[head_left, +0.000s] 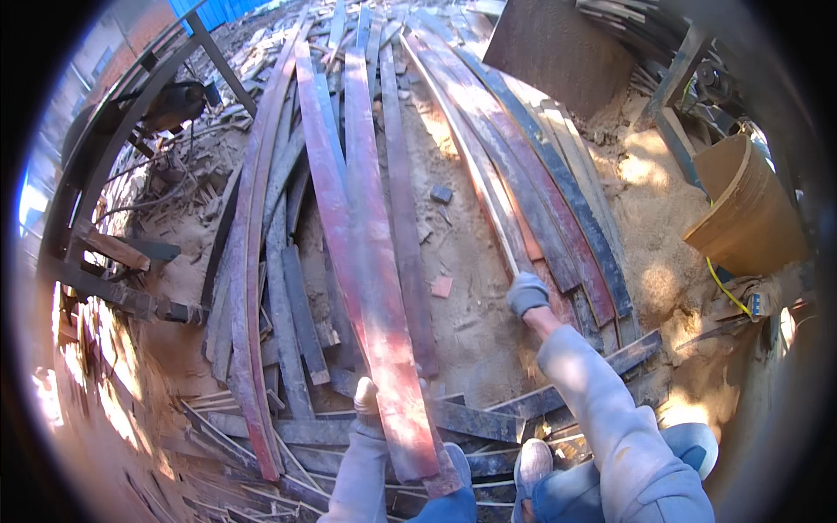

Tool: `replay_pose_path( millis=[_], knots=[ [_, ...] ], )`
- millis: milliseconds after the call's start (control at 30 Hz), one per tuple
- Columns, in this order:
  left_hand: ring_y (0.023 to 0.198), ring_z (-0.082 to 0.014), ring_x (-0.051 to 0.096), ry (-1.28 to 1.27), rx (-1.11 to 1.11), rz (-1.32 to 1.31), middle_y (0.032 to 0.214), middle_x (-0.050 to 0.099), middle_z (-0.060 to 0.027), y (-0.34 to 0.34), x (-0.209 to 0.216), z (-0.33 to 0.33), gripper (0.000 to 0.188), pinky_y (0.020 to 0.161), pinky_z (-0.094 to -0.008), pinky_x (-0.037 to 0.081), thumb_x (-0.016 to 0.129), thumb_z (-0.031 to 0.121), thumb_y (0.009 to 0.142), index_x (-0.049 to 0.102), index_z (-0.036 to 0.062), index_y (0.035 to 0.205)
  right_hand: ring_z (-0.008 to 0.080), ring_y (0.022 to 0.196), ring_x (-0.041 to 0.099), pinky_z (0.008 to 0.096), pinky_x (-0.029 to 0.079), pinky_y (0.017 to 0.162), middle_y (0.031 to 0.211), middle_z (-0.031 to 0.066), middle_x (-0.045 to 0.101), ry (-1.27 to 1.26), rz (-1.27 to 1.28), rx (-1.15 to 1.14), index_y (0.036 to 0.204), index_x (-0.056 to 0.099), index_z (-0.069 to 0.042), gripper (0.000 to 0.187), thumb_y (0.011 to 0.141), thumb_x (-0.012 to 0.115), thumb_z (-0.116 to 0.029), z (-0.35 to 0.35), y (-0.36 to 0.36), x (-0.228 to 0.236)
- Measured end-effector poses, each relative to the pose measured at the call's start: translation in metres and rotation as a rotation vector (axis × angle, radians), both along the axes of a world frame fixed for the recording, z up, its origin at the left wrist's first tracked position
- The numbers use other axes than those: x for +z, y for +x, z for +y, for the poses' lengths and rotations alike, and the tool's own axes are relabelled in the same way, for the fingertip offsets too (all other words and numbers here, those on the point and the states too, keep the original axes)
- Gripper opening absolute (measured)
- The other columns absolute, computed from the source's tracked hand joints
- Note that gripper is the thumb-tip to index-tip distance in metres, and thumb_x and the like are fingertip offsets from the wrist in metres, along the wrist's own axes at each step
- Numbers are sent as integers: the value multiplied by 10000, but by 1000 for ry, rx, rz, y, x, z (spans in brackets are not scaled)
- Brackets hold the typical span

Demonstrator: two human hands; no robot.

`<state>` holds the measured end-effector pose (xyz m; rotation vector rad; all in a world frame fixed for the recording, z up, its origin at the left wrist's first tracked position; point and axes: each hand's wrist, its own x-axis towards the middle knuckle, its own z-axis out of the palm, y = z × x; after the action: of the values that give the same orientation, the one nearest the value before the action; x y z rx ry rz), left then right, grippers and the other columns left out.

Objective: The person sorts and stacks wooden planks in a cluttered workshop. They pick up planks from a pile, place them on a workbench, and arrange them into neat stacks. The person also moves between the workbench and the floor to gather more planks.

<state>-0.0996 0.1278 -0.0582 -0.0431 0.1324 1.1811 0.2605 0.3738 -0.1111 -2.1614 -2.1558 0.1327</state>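
While the left hand (366, 397) grips the left edge of a long reddish plank (381, 279), its fingers mostly hidden beneath, the right hand (528, 295), in a grey glove, is curled around the near end of a narrow pale strip (504, 242). The plank points away from the person, its near end in front of the left leg, and partly overlaps a second reddish plank (327, 200). Sandy ground (475, 305) lies between plank and strip, bearing a small dark block (442, 193). Long boards (567, 192) lie side by side just right of the strip; a curved brown sheet (750, 209) stands farther right.
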Motion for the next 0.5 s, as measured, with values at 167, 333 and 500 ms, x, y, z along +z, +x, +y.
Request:
replay_pose_path(
  millis=[167, 333, 500],
  knots=[
    [1278, -415, 651, -14, 94, 296, 1473, 590, -245, -1, -43, -2, 844, 1056, -577, 584, 748, 453, 959, 428, -16, 1583, 391, 855, 785, 494, 616, 767, 904, 233, 784, -125, -8, 65, 957, 809, -52, 284, 966, 678, -304, -4, -14, 48],
    [1217, -385, 684, -70, 90, 415, 1380, 659, -220, 0, -59, 4, 696, 1045, -532, 591, 685, 396, 986, 516, -31, 1510, 416, 979, 761, 503, 571, 894, 979, 236, 781, -134, 817, -235, 1100, 738, 15, 654, 959, 726, -623, -64, -70, 125],
    [1145, -299, 721, -169, -7, 260, 1262, 734, -143, 11, -25, 9, 482, 1006, -484, 607, 663, 369, 1030, 643, 31, 1373, 413, 967, 754, 512, 577, 882, 1023, 249, 772, -264, 992, -219, 1123, 675, 41, 701, 861, 827, -591, -146, -104, 186]
  ],
)
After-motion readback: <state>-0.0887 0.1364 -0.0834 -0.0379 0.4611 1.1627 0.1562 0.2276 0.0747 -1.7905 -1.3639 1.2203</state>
